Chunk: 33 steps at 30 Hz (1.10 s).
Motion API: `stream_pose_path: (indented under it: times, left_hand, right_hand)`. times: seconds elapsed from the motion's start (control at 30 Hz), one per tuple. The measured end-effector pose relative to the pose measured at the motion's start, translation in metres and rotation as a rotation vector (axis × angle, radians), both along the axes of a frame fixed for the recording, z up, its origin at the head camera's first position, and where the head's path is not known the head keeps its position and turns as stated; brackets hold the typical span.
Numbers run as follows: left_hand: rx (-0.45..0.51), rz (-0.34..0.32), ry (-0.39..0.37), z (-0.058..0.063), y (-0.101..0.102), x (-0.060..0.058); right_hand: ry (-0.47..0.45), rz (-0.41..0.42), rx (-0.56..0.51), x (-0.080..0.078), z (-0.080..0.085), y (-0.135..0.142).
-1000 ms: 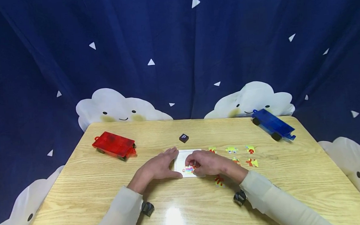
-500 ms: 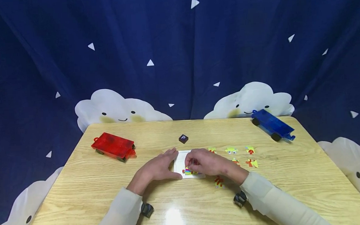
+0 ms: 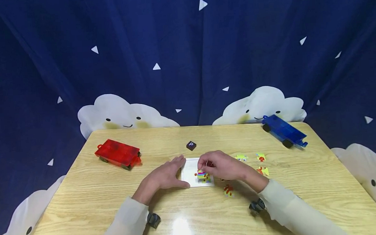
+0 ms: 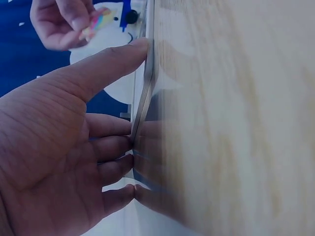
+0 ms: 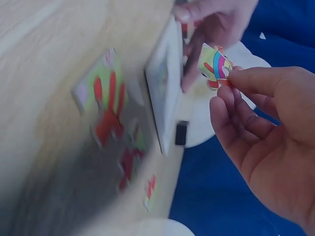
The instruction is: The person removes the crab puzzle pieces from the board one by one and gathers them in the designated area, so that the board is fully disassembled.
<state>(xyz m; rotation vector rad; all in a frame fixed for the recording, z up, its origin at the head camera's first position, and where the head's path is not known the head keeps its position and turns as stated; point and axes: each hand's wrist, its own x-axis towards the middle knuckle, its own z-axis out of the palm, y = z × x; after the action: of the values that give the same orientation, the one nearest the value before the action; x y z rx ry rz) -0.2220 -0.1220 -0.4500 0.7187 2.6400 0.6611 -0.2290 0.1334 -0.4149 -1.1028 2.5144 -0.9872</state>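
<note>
My right hand (image 3: 224, 166) pinches a jigsaw puzzle piece (image 5: 215, 66) with a rainbow stripe between thumb and fingertips. In the head view that piece is over the lower right of a white puzzle tray (image 3: 188, 172). A yellow-green patch shows on the tray just beneath it. My left hand (image 3: 168, 173) lies along the tray's left side, fingers extended and thumb near the lower left corner. In the left wrist view the left thumb and fingertips (image 4: 125, 142) touch the edge. The right hand's wrist hides part of the table beyond it.
Loose puzzle pieces lie to the right, among them an eyed piece (image 3: 241, 157), a red-and-yellow piece (image 3: 262, 171) and one (image 3: 228, 191) nearer me. A black P tile (image 3: 191, 145) lies behind the tray. A red wagon (image 3: 118, 152) stands left, a blue wagon (image 3: 283, 129) far right.
My right hand has risen slightly and shifted right with the rainbow piece, which was lower over the tray's bottom middle. The left hand stays at the tray's left side.
</note>
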Motion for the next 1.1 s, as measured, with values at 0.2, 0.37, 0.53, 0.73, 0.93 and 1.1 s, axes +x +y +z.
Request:
stream_pose_path:
  times: [0.2, 0.37, 0.53, 0.73, 0.93, 1.1]
  left_hand:
    - [0.01, 0.008, -0.008, 0.001, 0.001, 0.0]
    - [0.013, 0.005, -0.011, 0.0, 0.0, -0.001]
    - [0.014, 0.002, -0.008, 0.0, -0.001, -0.001]
    - [0.024, -0.001, -0.023, 0.0, -0.001, 0.0]
    - [0.024, -0.004, -0.019, 0.0, -0.001, 0.0]
    - [0.018, -0.009, -0.018, -0.001, -0.001, -0.001]
  right_hand:
    - [0.002, 0.004, 0.031, 0.004, 0.01, 0.033]
    - [0.001, 0.015, 0.079, 0.01, 0.013, 0.066]
    - [-0.062, 0.01, 0.103, 0.017, 0.014, 0.096]
    - [-0.179, 0.037, 0.113, 0.026, 0.012, 0.123]
    - [-0.269, 0.037, 0.119, 0.028, 0.004, 0.134]
    - [-0.263, 0.034, 0.131, 0.027, -0.002, 0.136]
